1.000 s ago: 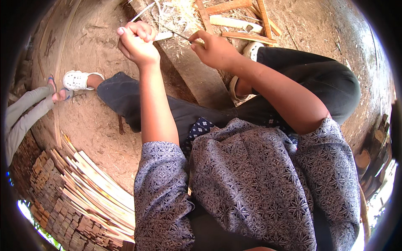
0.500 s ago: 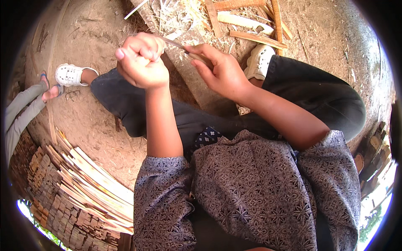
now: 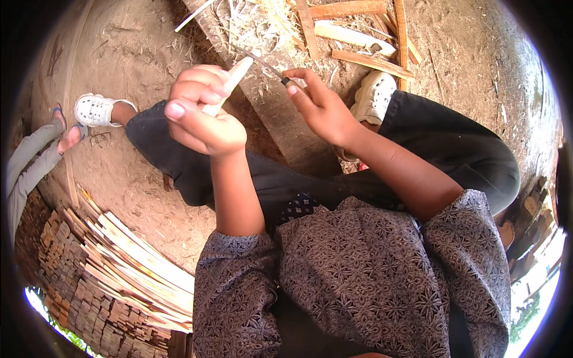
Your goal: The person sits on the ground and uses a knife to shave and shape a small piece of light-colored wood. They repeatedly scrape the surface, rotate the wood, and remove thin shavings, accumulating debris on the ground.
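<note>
My left hand [image 3: 203, 110] is closed around a pale wooden stick [image 3: 240, 73], whose narrowed end points up and to the right. In my right hand [image 3: 319, 104] is a knife [image 3: 262, 63] with a thin dark blade, its handle mostly hidden by my fingers. The blade reaches up and left, close to the tip of the stick; whether they touch I cannot tell. Both hands are held above a wooden plank [image 3: 292, 131] that runs between my legs.
Wood shavings [image 3: 245, 27] litter the plank's far end. Beyond my right foot lie several wooden strips [image 3: 373, 62]. A large stack of cut wood [image 3: 95, 298] stands at lower left, with long pale slats [image 3: 143, 256] beside it. Another person's legs [image 3: 36, 149] show at the left edge.
My left hand has turned and dropped slightly, bringing the stick into view. My right hand with the knife has moved a little right and down, away from the left hand.
</note>
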Tool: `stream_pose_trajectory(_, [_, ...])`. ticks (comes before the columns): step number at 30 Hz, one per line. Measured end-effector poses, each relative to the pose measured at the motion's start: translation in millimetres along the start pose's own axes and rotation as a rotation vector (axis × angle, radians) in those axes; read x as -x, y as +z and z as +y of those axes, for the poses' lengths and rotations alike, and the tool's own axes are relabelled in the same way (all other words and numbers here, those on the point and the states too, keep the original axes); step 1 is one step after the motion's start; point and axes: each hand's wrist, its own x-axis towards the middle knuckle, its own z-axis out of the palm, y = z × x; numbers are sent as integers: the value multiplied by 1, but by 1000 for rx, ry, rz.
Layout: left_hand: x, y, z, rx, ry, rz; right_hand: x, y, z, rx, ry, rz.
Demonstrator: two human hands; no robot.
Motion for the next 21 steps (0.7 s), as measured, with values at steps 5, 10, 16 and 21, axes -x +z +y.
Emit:
stream_pose_trajectory(5, [-4, -10, -1, -364, 262, -47, -1, 0, -13, -294, 164, -12])
stream_pose_trajectory(10, [2, -12, -5, -354, 301, -43, 17, 11, -30, 26, -168, 59])
stream_pose_trajectory(16, [-3, -9, -6, -402, 258, 55, -14, 7, -2, 176, -191, 240])
stream_pose_trajectory(21, [-3, -9, -4, -437, 229, 88, 4, 21, -17, 36, -415, 136])
